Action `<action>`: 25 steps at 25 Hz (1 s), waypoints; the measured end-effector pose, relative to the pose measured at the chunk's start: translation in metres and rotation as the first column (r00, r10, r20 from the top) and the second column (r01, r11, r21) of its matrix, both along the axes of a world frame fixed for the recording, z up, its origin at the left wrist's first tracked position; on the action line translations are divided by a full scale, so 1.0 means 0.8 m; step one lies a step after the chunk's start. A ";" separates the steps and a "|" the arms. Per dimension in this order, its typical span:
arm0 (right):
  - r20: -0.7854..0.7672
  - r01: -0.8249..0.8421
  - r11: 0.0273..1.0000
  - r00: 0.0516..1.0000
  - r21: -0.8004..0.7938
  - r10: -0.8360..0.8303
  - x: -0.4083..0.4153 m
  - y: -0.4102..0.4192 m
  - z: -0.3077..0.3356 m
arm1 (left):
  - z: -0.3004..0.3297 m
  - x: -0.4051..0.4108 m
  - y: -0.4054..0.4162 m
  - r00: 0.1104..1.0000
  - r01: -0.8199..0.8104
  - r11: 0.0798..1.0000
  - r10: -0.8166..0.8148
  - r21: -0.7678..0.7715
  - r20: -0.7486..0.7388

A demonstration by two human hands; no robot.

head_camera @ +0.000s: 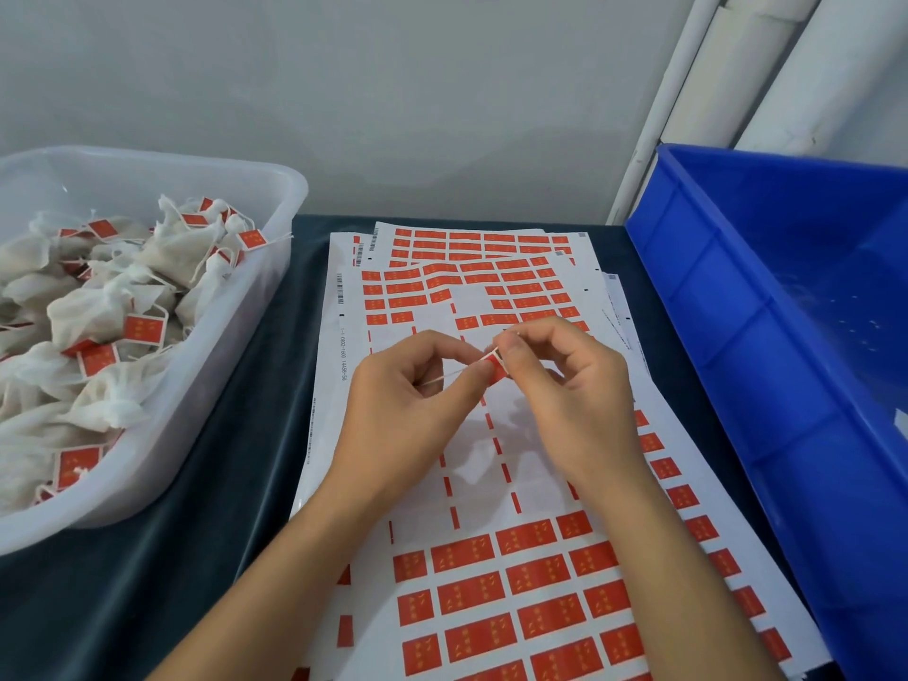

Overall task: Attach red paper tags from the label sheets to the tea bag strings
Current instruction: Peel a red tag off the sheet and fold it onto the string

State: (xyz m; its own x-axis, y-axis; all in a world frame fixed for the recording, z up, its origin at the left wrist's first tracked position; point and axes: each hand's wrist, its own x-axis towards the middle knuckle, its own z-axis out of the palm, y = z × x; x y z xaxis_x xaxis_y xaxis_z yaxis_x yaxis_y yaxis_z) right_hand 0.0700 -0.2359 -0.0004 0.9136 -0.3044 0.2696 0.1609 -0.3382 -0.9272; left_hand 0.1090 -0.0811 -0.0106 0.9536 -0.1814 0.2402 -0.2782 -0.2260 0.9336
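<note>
Both hands meet above the white label sheets [373, 489] in the middle of the table. My left hand [403, 415] pinches a thin pale tea bag string [444, 378] between thumb and forefinger. My right hand [565, 385] pinches a small red paper tag [496, 368] against that string. The tea bag on that string is hidden behind the hands. Many red tags [471, 594] remain on the sheets, with bare gaps in the middle rows.
A clear plastic tub [275, 228] at the left holds several white tea bags with red tags on them. A large blue plastic crate [727, 307] stands at the right. More label sheets [471, 243] lie stacked toward the wall, on a dark cloth [245, 464].
</note>
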 end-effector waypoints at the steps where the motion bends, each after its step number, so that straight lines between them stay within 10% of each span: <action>1: -0.006 -0.004 1.000 1.000 0.020 0.004 0.000 0.000 0.001 | 0.001 0.002 0.002 0.999 0.022 0.999 -0.023 -0.033 -0.042; 11: -0.048 -0.051 0.988 0.997 0.147 0.058 -0.001 -0.003 0.002 | 0.007 0.007 0.008 0.927 0.116 0.964 -0.191 -0.239 -0.322; 25: -0.059 -0.058 0.977 0.996 0.205 0.071 -0.001 0.000 0.005 | 0.010 0.007 0.006 0.926 0.095 0.969 -0.170 -0.227 -0.338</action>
